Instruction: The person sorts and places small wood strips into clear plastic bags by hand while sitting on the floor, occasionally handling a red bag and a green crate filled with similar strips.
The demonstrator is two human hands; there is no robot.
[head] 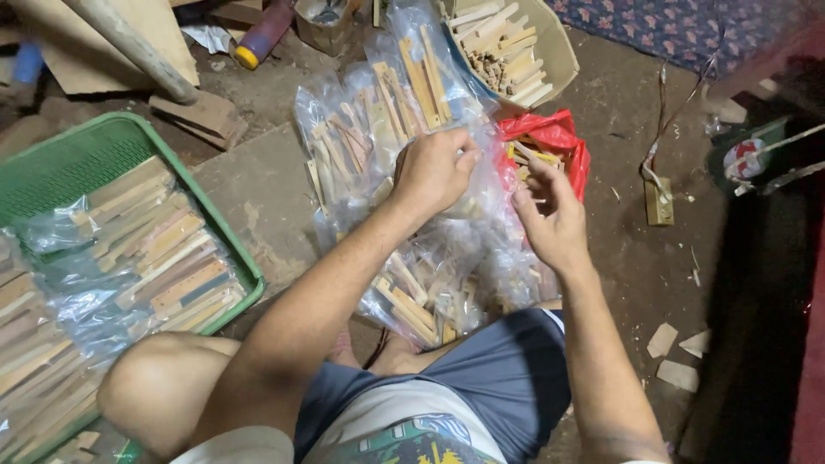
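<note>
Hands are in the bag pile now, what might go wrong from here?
1. The clear bags are heaped loosely against the knee; reaching in may slide them onto the floor.
2. The left hand pinches thin plastic that could tear on stick ends.
3. The right hand works near the red bag, risking mixed sticks.

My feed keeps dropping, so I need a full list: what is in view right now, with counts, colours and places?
clear plastic bags of pale wooden sticks: many, heaped centre
green plastic crate: one, left, holds bagged sticks
red plastic bag: one, right of heap
tan cardboard box of wooden sticks: one, top centre
wooden scraps: several, pale, floor right
blue patterned cloth: one, top right
left hand: gripping a clear bag
right hand: fingers at the red bag
</note>
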